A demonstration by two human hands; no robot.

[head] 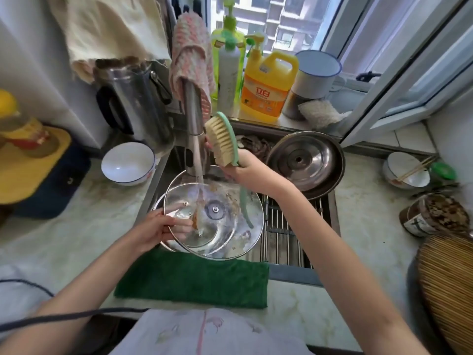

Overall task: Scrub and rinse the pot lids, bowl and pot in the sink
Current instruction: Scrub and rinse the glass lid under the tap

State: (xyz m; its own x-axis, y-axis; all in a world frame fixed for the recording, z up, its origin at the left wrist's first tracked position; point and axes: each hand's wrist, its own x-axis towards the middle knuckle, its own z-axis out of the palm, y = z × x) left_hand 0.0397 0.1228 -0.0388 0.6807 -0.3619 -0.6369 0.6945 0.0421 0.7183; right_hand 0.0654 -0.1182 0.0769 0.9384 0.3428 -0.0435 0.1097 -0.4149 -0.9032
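Our left hand (160,226) pinches the round glass pot lid (230,234) at its rim, tilting it under the tap stream (199,172) to rinse. Our right hand (245,171) grips the green-handled bristle brush (222,139) above the lid, ready to scrub.

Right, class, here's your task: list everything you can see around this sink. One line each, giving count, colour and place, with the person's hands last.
glass lid: 1, clear with metal rim, over the sink under running water
brush: 1, green with pale bristles, raised beside the tap
tap: 1, steel, behind the sink
pink cloth: 1, pink, draped over the tap
steel lid: 1, silver, right rear of the sink
left bowl: 1, white with blue rim, left counter
right bowl: 1, white, right counter, chopsticks across it
green cloth: 1, dark green, front edge of the sink
detergent jug: 1, yellow, windowsill
kettle: 1, steel, left of the tap
left hand: holds the glass lid's rim
right hand: grips the brush
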